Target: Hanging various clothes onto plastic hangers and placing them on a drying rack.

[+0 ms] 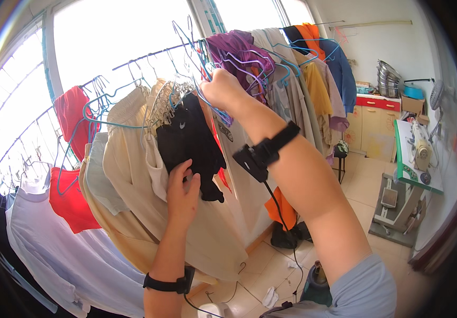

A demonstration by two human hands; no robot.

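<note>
My right hand [221, 88] is raised at the rail and closed around a bunch of blue and purple clothes hangers [222, 116]. Lower down, my left hand [183, 190] touches the front of a small black garment [186, 139], thumb and fingers apart; whether it pinches the cloth I cannot tell. The black garment hangs among metal clips and hooks [166, 105]. Left of it are cream trousers [127, 139] and a blue hanger [113, 125]. A purple garment [232, 49] lies over the rail beyond my right hand.
White and red clothes [71, 202] hang at the left. More garments, including a blue one [337, 75], hang at the right. Further off stand a sewing machine [421, 149] on a table and stacked metal bowls [388, 81]. Black cables run from my wrist straps. A white cloth [270, 297] lies on the floor.
</note>
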